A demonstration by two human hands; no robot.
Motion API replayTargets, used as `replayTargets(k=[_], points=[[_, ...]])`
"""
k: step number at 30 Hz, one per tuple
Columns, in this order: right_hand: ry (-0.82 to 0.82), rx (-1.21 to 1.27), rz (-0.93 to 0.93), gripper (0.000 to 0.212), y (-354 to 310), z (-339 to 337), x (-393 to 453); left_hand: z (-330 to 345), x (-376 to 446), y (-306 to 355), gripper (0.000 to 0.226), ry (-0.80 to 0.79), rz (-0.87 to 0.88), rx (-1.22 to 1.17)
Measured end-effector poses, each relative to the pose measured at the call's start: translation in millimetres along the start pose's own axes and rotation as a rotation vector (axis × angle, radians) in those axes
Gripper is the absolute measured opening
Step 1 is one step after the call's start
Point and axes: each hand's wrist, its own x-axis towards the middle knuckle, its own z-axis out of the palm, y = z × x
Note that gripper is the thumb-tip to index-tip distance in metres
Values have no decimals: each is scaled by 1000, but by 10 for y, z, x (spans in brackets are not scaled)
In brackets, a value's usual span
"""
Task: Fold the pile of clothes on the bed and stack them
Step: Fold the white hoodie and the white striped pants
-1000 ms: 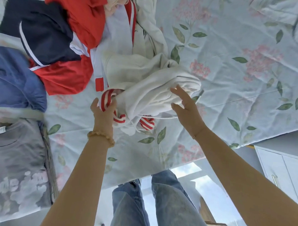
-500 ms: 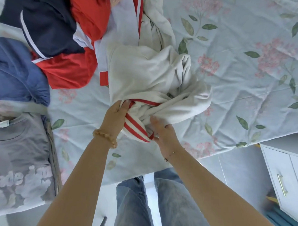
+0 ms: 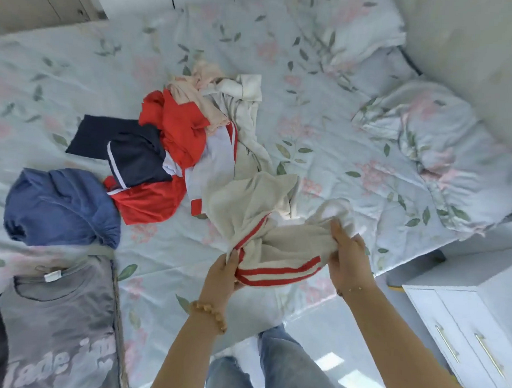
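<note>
A crumpled cream sweater (image 3: 248, 211) with a red-striped hem lies near the front edge of the bed (image 3: 78, 68). My left hand (image 3: 223, 273) pinches the striped hem at its left end. My right hand (image 3: 347, 253) grips the bunched cream fabric at the right. Behind the sweater lies the unfolded pile: a red, white and navy jacket (image 3: 150, 160), a red garment (image 3: 178, 129), and pale pink and cream pieces (image 3: 206, 86). At the front left lies a flat grey T-shirt (image 3: 58, 326) with pale lettering, and behind it a blue garment (image 3: 60, 203).
A rumpled floral quilt (image 3: 441, 155) is bunched at the bed's right side by the wall. A white bedside cabinet (image 3: 465, 335) with gold handles stands at the right, off the bed. My jeans-clad legs (image 3: 270, 370) stand at the bed's front edge.
Both hands went from reaching over the sweater to holding it: the left took the striped hem, the right moved right along the fabric. The hem is now stretched out between them. The camera tilted up.
</note>
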Motion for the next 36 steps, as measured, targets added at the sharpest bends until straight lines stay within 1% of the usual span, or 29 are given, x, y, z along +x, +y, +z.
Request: replayTargets(k=[2, 4, 6, 9, 10, 11, 13, 15, 16, 17, 18, 19, 20, 21, 22, 23, 24, 26, 27, 29, 31, 33, 35, 36], points=[[-64, -35, -55, 25, -346, 103, -240, 50, -280, 97, 19, -83, 48, 127], [-131, -94, -128, 27, -724, 237, -478, 61, -526, 250, 18, -150, 97, 168], [-190, -191, -244, 25, -1121, 409, -730, 47, -725, 473, 18, -130, 130, 179], [-169, -347, -408, 30, -1658, 681, -1073, -23, -970, 895, 23, -33, 209, 139], [-166, -391, -444, 31, -1809, 778, -1163, -50, -1064, 1047, 28, -26, 268, 109], [-176, -437, -472, 28, -1946, 888, -1249, -74, -1163, 1188, 35, -29, 366, 95], [-220, -510, -527, 14, -2174, 1113, -1406, -57, -1401, 1452, 50, -93, 602, 96], [-247, -564, -595, 19, -2354, 1323, -1520, 96, -1597, 1707, 59, -219, 788, 221], [-258, -602, -633, 24, -2427, 1410, -1569, 201, -1670, 1809, 65, -249, 862, 316], [-273, -642, -670, 30, -2494, 1480, -1613, 306, -1696, 1901, 71, -207, 931, 416], [-291, -673, -698, 35, -2562, 1528, -1647, 402, -1697, 1992, 75, -105, 992, 512], [-309, -687, -717, 37, -2635, 1560, -1654, 484, -1681, 2106, 73, 34, 1046, 584], [-334, -680, -730, 38, -2716, 1576, -1639, 542, -1642, 2219, 66, 161, 1100, 626], [-363, -668, -742, 38, -2805, 1580, -1597, 587, -1589, 2330, 54, 236, 1137, 648], [-394, -657, -753, 37, -2902, 1577, -1549, 634, -1549, 2433, 42, 260, 1150, 679], [-422, -653, -758, 35, -3000, 1567, -1499, 694, -1504, 2525, 33, 241, 1150, 704], [-448, -649, -760, 32, -3099, 1548, -1442, 764, -1461, 2604, 29, 192, 1137, 702], [-513, -614, -714, 31, -3305, 1472, -1277, 968, -1472, 2732, 18, 30, 1043, 536], [-567, -590, -660, 31, -3418, 1422, -1186, 1094, -1494, 2806, 14, -16, 998, 426], [-699, -565, -548, 20, -3630, 1277, -955, 1354, -1499, 3002, 20, 5, 936, 238], [-782, -562, -519, 20, -3781, 1081, -689, 1574, -1525, 3278, 28, 65, 856, 98], [-778, -511, -591, 21, -3820, 869, -430, 1715, -1577, 3577, 24, 112, 797, -33], [-698, -381, -636, 22, -3725, 666, -192, 1791, -1658, 3837, 22, 138, 774, -159], [-636, -331, -621, 25, -3638, 578, -73, 1810, -1708, 3946, 25, 139, 769, -208]])
